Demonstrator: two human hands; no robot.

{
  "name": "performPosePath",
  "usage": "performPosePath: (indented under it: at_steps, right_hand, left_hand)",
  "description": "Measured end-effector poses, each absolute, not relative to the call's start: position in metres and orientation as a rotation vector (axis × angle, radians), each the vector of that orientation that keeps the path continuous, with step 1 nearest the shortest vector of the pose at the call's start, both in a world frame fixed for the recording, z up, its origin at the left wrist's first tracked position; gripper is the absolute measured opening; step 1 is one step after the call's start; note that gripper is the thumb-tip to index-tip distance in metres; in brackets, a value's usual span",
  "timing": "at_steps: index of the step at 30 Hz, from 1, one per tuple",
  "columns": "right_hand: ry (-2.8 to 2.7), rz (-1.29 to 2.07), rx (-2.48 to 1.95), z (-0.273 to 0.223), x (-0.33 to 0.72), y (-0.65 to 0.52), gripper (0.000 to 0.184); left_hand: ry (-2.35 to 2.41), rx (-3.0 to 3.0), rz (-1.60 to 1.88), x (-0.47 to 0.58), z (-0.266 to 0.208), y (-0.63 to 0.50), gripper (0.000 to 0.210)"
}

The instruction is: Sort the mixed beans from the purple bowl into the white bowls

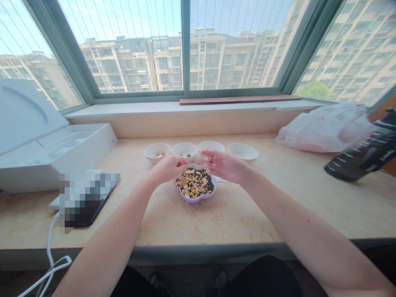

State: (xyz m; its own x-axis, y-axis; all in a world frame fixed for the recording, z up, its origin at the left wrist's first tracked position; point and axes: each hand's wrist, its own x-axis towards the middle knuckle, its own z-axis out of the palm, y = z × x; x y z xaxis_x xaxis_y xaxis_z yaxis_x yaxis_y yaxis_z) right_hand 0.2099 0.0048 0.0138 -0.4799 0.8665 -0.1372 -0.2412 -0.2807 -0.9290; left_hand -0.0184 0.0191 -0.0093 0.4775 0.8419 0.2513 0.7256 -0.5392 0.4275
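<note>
A lilac-rimmed, flower-shaped bowl [194, 200] on the counter is filled with mixed beans and seeds [196, 183], black, yellow and pale. At its upper left rim is my left hand [170, 168], fingers closed in a pinch; anything between the fingertips is too small to make out. My right hand [224, 166] hovers over the upper right side, palm turned inward, fingers loosely bent and apart. Behind stand white bowls: the leftmost bowl [157, 159] has a few red and pale pieces, the second bowl [185, 160] a few dark ones. My right hand partly covers the third bowl [211, 145].
A fourth white bowl [243, 154] ends the row. An open white box [58, 156] and a phone [89, 212] with a cable [49, 239] lie left. On the right are a plastic bag [321, 130] and a dark bottle [355, 159]. Windows rise behind the counter [262, 214].
</note>
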Motion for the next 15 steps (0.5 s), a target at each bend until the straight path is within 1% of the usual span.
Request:
performPosePath:
  at_steps: [3, 8, 9, 11, 15]
  right_hand:
    - [-1.394, 1.624, -0.908, 0.008, 0.208, 0.007, 0.025]
    - [-1.832, 0.743, -1.078, -0.004, 0.207, 0.011, 0.022]
    - [-1.892, 0.610, -1.092, -0.006, 0.208, 0.011, 0.021]
    - [-1.972, 0.448, -1.099, -0.008, 0.209, 0.012, 0.020]
    - [-2.024, 0.288, -1.085, -0.007, 0.212, 0.012, 0.016]
  left_hand:
    - [1.335, 2.460, 0.636, -0.018, -0.007, 0.017, 0.025]
    - [1.320, 2.468, 0.625, -0.017, -0.007, 0.016, 0.026]
    - [1.316, 2.468, 0.619, -0.017, -0.007, 0.017, 0.027]
    - [1.307, 2.461, 0.602, -0.018, -0.008, 0.018, 0.027]
    - [1.290, 2.410, 0.578, -0.017, -0.008, 0.019, 0.024]
